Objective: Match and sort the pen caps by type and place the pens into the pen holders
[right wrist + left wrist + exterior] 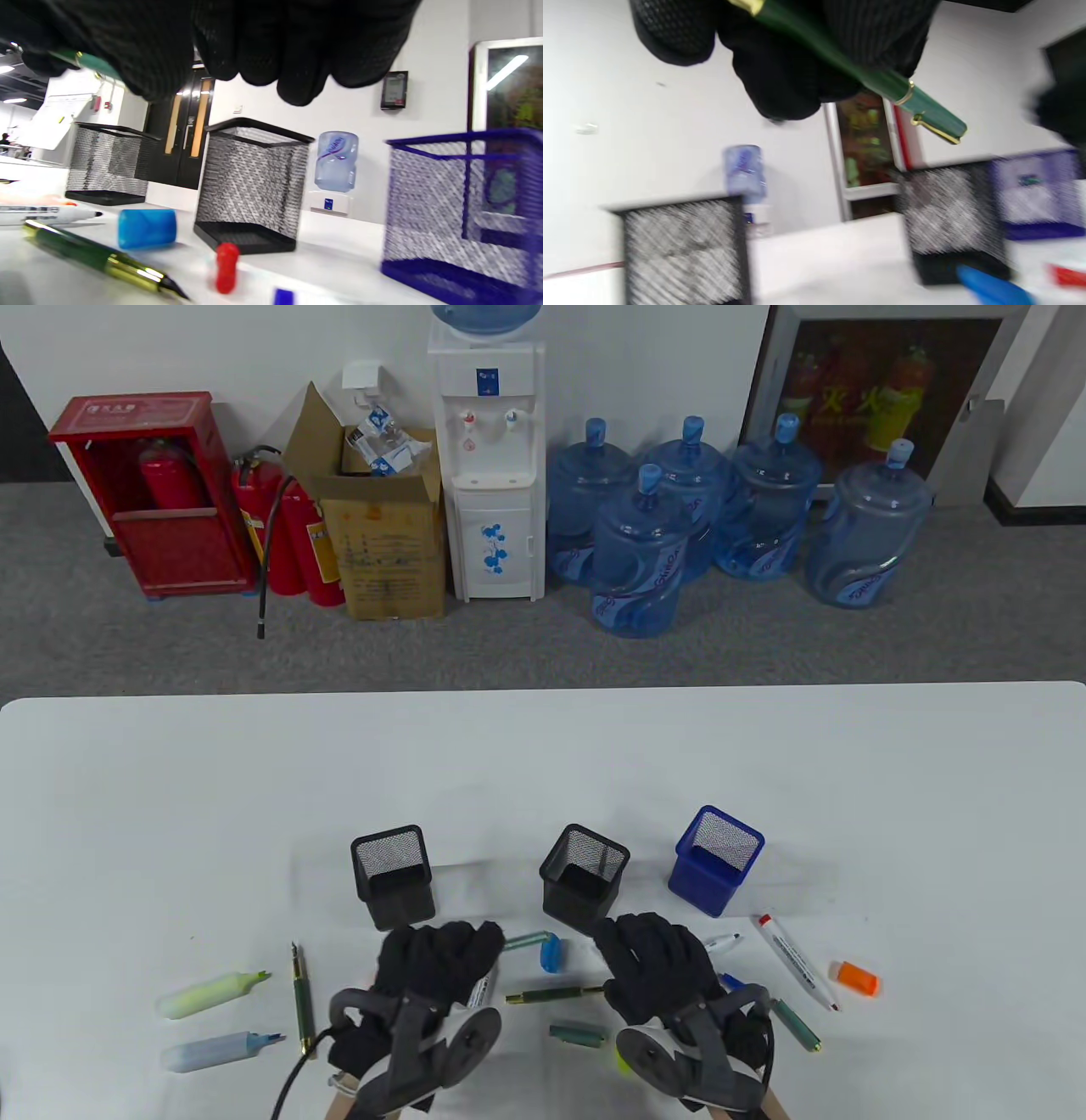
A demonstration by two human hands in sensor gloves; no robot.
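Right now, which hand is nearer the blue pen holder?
Right. The right hand is just below-left of the blue pen holder; the left hand lies farther left, beyond the middle black holder.

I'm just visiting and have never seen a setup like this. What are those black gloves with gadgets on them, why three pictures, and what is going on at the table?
These are a person's two hands in black sensor gloves, left hand and right hand; the grey device strapped to each is a motion tracker. One picture looks down at the white table; the other two come from small cameras on each wrist, so the gloved fingers hang in from the top.

On the table stand two black mesh pen holders and a blue mesh pen holder. Around them lie highlighters, a whiteboard marker, green fountain pens, a blue cap and an orange cap.

The left wrist view shows the left fingers holding a capped green fountain pen. What the right hand holds is unclear.
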